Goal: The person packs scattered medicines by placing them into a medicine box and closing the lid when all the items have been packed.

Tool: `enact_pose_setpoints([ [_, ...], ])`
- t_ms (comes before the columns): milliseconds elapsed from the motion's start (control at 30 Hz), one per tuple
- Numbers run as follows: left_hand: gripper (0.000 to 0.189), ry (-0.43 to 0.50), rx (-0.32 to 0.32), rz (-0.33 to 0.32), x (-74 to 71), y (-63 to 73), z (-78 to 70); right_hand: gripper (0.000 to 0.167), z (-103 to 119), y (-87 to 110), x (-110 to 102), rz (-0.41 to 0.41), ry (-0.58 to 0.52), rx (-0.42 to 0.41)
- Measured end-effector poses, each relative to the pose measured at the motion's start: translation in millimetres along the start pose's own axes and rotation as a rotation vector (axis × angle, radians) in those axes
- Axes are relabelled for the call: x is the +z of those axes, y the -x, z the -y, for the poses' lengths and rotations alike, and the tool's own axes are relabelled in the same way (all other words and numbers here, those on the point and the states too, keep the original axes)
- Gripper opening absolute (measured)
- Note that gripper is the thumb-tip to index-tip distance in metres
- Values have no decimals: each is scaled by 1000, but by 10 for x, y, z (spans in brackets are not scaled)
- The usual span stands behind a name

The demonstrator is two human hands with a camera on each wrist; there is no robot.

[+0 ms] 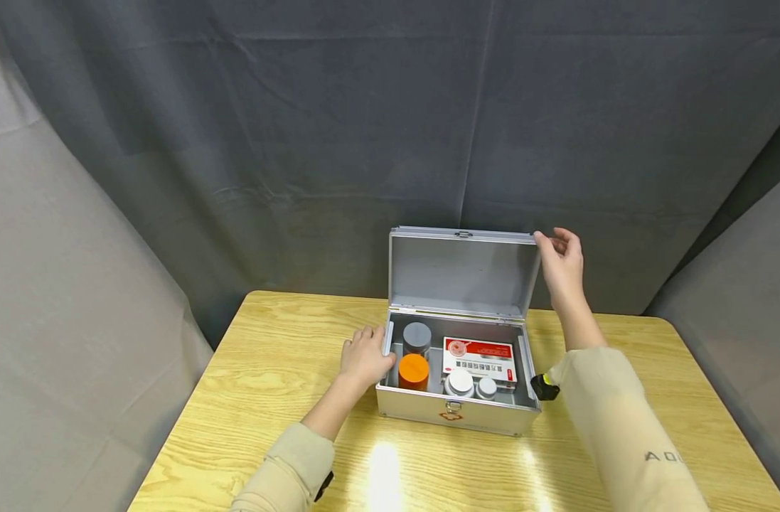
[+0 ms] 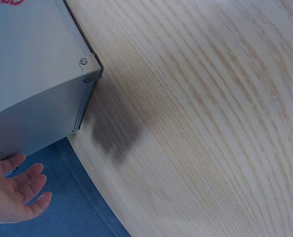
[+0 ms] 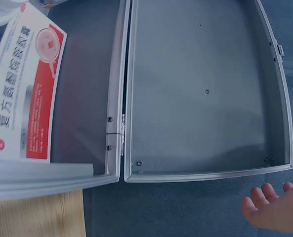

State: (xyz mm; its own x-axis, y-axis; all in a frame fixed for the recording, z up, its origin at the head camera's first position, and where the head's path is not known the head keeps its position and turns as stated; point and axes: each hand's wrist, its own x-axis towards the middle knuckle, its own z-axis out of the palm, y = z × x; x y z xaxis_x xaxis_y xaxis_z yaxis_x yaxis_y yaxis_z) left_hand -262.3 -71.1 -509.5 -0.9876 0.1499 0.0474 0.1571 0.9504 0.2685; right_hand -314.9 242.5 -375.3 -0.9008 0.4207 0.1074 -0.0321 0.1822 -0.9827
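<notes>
A silver metal medicine case [image 1: 421,412] sits on the table with its lid [image 1: 463,274] raised at the back. My left hand [image 1: 364,355] rests against the case's left wall, its thumb at the rim; in the left wrist view the fingers [image 2: 30,182] are loosely bent beside the case. At the lid's upper right corner is my right hand [image 1: 561,263], one fingertip right at the edge and the others loosely bent. Inside the case are a grey-lidded jar [image 1: 417,336], an orange-lidded jar [image 1: 413,372], two white-capped bottles [image 1: 458,382] and a red-and-white medicine box [image 1: 481,358].
The wooden table [image 1: 268,355] extends around the case. A dark grey curtain [image 1: 300,142] hangs just behind its far edge, close to the raised lid. Light grey cloths [image 1: 63,320] hang at both sides.
</notes>
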Motion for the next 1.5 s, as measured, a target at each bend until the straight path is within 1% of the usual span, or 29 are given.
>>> enact_pose_setpoints([
  [200, 62, 5, -2, 3, -5, 8, 1, 70, 35, -75, 41, 75, -27, 81],
  [333, 62, 5, -1, 2, -13, 11, 3, 72, 39, -105, 88, 96, -30, 122],
  [533, 62, 5, -6, 2, -20, 19, 7, 70, 17, -135, 161, 101, -23, 159],
  [700, 61, 1, -1, 4, -10, 19, 13, 67, -20, -138, 217, 85, -29, 183],
  [933, 62, 10, -11, 9, -14, 23, 3, 61, -54, -104, 256, 82, -34, 214],
  [1100, 63, 15, -13, 14, -23, 22, -6, 45, -94, -109, 260, 65, -30, 214],
  [1200, 62, 11, -15, 16, -20, 19, -8, 40, -99, -107, 258, 62, -22, 200],
  [1400, 62, 15, -20, 18, -20, 17, -11, 41, -98, -72, 258, 60, -26, 175],
  [1500, 62, 16, -22, 21, -20, 19, -12, 48, -96, -46, 245, 77, -30, 168],
])
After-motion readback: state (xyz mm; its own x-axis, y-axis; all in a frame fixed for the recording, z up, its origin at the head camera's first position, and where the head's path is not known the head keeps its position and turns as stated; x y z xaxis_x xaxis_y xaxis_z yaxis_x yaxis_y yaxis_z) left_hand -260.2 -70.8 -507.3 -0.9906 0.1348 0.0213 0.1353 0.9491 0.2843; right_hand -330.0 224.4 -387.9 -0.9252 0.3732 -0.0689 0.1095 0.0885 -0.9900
